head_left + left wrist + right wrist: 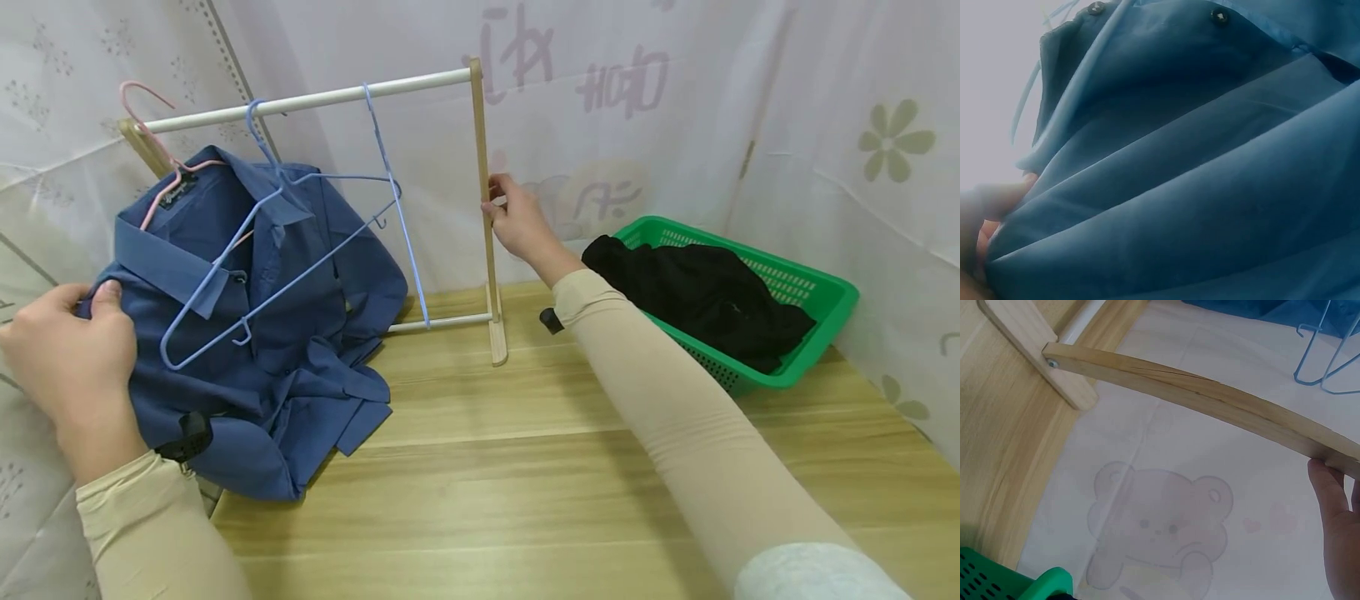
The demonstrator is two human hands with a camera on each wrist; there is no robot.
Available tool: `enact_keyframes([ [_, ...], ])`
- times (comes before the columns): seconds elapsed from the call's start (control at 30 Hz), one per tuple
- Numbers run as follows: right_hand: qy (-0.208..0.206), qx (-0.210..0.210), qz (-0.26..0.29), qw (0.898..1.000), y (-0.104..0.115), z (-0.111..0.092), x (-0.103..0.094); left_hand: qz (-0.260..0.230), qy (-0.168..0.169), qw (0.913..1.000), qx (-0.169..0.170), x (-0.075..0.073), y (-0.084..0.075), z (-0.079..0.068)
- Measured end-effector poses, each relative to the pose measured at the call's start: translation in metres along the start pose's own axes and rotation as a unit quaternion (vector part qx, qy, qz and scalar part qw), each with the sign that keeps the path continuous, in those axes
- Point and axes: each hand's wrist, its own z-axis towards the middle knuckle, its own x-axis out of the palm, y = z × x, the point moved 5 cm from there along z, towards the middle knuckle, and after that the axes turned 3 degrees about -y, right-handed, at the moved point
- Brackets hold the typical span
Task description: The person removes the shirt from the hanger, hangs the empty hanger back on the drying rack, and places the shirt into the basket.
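In the head view a blue collared shirt (300,375) hangs at the left on a pink hanger (153,204), hooked on the white bar of a small clothes rack (315,102). My left hand (78,358) pinches the shirt's shoulder between thumb and fingers. Close up in the left wrist view, the shirt (1147,231) shows folds and dark buttons. At the rack's right wooden post, my right hand (521,221) holds the upright with its fingertips. The right wrist view shows that hand (1341,531) against the post (1210,394); part of its grip is hidden.
Two blue hangers hang from the bar: one hanger (213,271) in front of the shirt, another hanger (401,217) edge-on. A green basket (832,308) holding black cloth (697,292) stands right on the wooden table (480,500). Printed curtains (675,125) surround it.
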Motion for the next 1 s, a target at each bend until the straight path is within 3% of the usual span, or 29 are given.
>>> enact_keyframes([
  [0.27, 0.000, 0.000, -0.007, 1.000, -0.001, 0.000, -0.002, 0.008, 0.000, 0.9999, -0.014, -0.007, 0.003, 0.000],
  [0.6, -0.001, -0.003, -0.014, 1.000, -0.003, 0.002, -0.003, 0.003, 0.033, 0.9936, -0.108, -0.018, 0.008, -0.015],
  [0.9, -0.002, -0.002, -0.007, 1.000, -0.004, 0.001, -0.003, -0.014, -0.008, 0.9898, -0.141, -0.029, 0.022, -0.021],
  [1.0, -0.002, -0.003, -0.006, 1.000, -0.004, 0.001, -0.003, -0.021, 0.003, 0.9896, -0.142, -0.038, 0.024, -0.026],
])
